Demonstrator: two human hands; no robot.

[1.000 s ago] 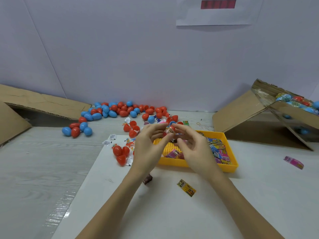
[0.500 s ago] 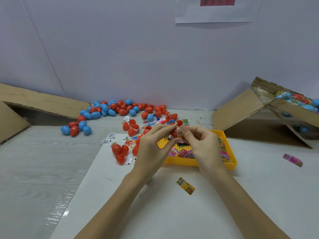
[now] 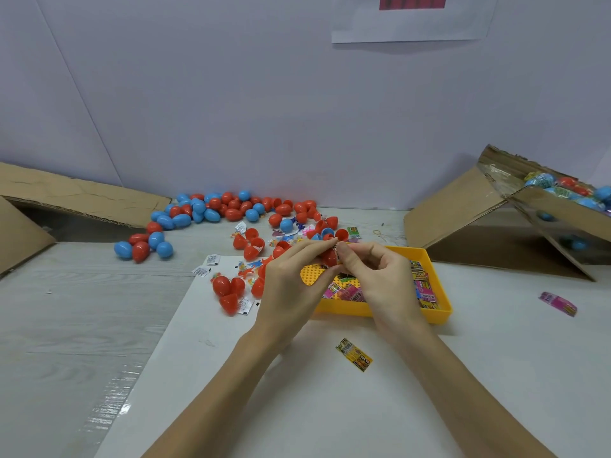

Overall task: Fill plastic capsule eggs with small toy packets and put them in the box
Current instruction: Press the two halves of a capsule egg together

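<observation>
Roughly mid-task, by my read. Far left of the hands, a flattened cardboard piece (image 3: 76, 200). Left and beyond the hands, a big scatter of loose eggs (image 3: 211, 209), red and blue, apparently not yet filled; nearer, a few red ones (image 3: 228, 289) among small white packets (image 3: 211, 260). Left hand (image 3: 291, 285) curls fingers and thumb round a red egg half (image 3: 330, 256); right hand (image 3: 383, 276) pinches a small toy packet (image 3: 337, 247) at its mouth, fingertips of both hands touching there. Packet mostly hidden, can't tell how far in. Under and just beyond the hands, a yellow tray (image 3: 380, 309) of colourful packets. One stray packet (image 3: 353, 354) lies nearer than the hands, another pink packet (image 3: 558, 303) off to the right. Far right, the box (image 3: 529, 219) already holds a batch of eggs (image 3: 568, 191), so plenty done, plenty left. Surface is pale wood-grain with a white sheet (image 3: 297, 408) under the arms; plain pale wall behind, paper sign (image 3: 413, 18) up top.
</observation>
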